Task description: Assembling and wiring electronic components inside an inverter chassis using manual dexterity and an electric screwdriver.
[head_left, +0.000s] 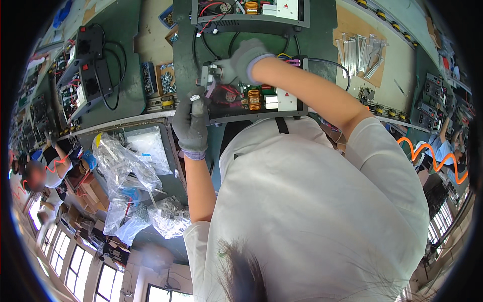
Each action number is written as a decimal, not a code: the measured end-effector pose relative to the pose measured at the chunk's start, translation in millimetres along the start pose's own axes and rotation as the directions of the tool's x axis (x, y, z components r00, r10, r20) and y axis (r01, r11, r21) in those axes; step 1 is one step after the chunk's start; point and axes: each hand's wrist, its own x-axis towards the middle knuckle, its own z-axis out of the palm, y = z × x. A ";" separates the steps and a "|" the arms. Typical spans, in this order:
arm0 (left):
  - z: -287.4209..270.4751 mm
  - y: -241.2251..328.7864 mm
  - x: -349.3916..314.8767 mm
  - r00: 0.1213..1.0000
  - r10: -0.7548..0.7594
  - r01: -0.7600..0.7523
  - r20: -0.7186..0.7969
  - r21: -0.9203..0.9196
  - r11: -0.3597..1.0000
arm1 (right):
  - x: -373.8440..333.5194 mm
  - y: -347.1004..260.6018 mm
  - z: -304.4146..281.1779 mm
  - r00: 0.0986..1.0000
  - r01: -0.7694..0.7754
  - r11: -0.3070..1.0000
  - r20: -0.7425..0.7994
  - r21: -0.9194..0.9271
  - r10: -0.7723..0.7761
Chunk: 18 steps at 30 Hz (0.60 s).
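In front of me lies an open dark metal case (pixel 261 119) with electronics inside: a copper-wound coil (pixel 254 99), a white block (pixel 287 99) and red wires. My left hand (pixel 191 123), in a grey glove, is at the case's left end with fingers curled; what they grip is hidden. A small white piece (pixel 195 98) shows at its fingers. My right hand (pixel 248 58), also gloved, reaches over the case's far left part, smeared by motion. Beside it, a grey part with sockets (pixel 211 74) stands at the case's left end; whether either hand holds it is unclear.
A second open case (pixel 251 20) stands beyond. Left are finished-looking black units (pixel 93 80) with cables and small bins of screws (pixel 166 78). Metal strips (pixel 359 53) lie on cardboard at right. Plastic bags (pixel 128 166) fill a lower surface. Other people (pixel 50 173) work at the sides.
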 end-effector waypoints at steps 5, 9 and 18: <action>3.1 3.6 0.3 0.998 -0.062 0.063 0.011 -0.023 0.998 | -13.5 49.1 46.3 0.978 0.162 0.672 -0.206 0.723 -0.014; 11.4 -12.1 8.8 0.999 -0.045 0.044 0.020 0.068 0.997 | -15.4 42.7 52.1 0.892 0.441 0.025 -0.441 0.897 0.096; 46.6 1.7 46.7 0.999 0.032 -0.032 0.008 0.117 0.993 | -31.4 9.8 30.4 0.867 0.275 0.769 -0.495 0.578 0.062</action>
